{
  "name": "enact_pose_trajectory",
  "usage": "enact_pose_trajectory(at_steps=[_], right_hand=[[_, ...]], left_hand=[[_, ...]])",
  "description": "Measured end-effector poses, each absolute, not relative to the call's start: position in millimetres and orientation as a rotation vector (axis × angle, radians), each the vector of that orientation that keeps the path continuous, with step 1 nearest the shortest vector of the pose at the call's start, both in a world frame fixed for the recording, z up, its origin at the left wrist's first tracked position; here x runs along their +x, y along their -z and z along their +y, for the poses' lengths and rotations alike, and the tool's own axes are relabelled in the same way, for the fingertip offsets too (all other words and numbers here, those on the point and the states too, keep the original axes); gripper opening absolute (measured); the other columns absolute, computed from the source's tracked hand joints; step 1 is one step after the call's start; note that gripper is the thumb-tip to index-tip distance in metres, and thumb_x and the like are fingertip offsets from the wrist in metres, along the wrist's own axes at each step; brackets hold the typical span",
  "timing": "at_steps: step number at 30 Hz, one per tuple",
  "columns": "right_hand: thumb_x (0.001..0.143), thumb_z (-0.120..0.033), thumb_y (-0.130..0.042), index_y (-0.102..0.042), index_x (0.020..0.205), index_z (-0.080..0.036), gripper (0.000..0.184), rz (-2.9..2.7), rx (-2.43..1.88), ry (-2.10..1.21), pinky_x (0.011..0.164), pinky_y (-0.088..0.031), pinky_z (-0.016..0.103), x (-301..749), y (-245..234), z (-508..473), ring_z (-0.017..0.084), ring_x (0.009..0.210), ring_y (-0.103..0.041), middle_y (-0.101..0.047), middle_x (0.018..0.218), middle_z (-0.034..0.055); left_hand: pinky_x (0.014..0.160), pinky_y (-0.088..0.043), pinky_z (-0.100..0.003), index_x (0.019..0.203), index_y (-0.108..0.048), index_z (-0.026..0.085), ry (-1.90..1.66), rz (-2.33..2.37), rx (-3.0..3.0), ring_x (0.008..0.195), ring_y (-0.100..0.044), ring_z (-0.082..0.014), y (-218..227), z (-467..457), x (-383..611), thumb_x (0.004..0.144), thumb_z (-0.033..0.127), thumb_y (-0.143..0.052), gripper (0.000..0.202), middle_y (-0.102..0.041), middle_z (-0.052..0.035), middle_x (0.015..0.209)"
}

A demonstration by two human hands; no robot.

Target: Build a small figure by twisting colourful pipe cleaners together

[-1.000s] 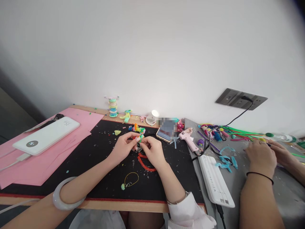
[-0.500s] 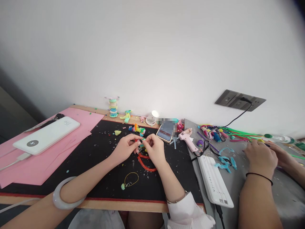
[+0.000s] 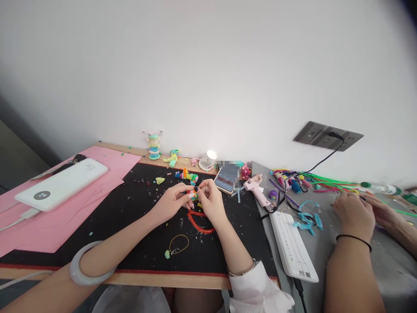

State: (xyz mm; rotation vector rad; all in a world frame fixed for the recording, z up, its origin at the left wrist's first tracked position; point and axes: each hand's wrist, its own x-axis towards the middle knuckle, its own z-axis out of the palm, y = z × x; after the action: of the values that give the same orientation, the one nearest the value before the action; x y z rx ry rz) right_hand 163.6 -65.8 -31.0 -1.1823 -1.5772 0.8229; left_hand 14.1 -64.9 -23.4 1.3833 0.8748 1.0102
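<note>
My left hand (image 3: 173,201) and my right hand (image 3: 212,202) meet over the black mat (image 3: 137,234), fingers pinched together on a small multicoloured fuzzy piece (image 3: 194,194). It shows orange, green and white; the fingers cover most of it, so its shape is unclear. Just below them lies a red loop (image 3: 198,227), which looks like a scissors handle, partly hidden by my right hand and wrist. Closer to the mat's front edge rests a thin elastic loop (image 3: 180,244) with a pale green lump on it. Behind my hands lies a striped fuzzy figure (image 3: 187,175).
Left, a white power bank (image 3: 61,184) lies on pink paper (image 3: 55,230). A paper cup (image 3: 207,161) and a phone (image 3: 227,177) are behind my hands. To the right are a pink glue gun (image 3: 257,191), a white power strip (image 3: 293,248) and another person's hands (image 3: 355,213).
My fingers have shifted slightly around the small piece, showing more of its orange and green. The other person's hands have moved a little. The view has shifted slightly.
</note>
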Motion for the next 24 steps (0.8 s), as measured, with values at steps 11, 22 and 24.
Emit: enact_pose_trajectory(at_steps=[11, 22, 24], right_hand=[[0.078, -0.026, -0.051, -0.045, 0.083, -0.021, 0.009, -1.539, -1.141, -0.922, 0.049, -0.032, 0.020, 163.5, 29.0, -67.4, 0.009, 0.047, -0.038, -0.043, 0.052, -0.0080], [0.082, -0.032, -0.051, -0.044, 0.089, -0.020, 0.016, -1.382, -0.904, -1.294, 0.039, -0.029, 0.017, 164.7, 29.9, -63.9, 0.006, 0.041, -0.038, -0.045, 0.057, -0.0074], [0.078, -0.028, -0.056, -0.045, 0.091, -0.020, 0.019, -1.388, -0.889, -1.307, 0.041, -0.033, 0.017, 164.7, 29.7, -63.6, 0.006, 0.043, -0.040, -0.046, 0.061, -0.0072]], left_hand=[[0.055, -0.052, -0.028, 0.086, -0.063, 0.015, -1.007, 0.940, 1.411, 0.057, -0.058, -0.0107, 22.4, -64.5, 15.0, 0.070, 0.031, -0.065, 0.023, -0.047, 0.0009, 0.081], [0.056, -0.051, -0.028, 0.093, -0.060, 0.013, -1.010, 0.975, 1.411, 0.058, -0.059, -0.0120, 20.6, -62.6, 9.6, 0.071, 0.031, -0.064, 0.029, -0.056, 0.0000, 0.075], [0.056, -0.051, -0.028, 0.092, -0.060, 0.014, -1.030, 0.972, 1.418, 0.058, -0.059, -0.0115, 20.3, -62.2, 9.5, 0.071, 0.030, -0.064, 0.027, -0.054, -0.0003, 0.079]])
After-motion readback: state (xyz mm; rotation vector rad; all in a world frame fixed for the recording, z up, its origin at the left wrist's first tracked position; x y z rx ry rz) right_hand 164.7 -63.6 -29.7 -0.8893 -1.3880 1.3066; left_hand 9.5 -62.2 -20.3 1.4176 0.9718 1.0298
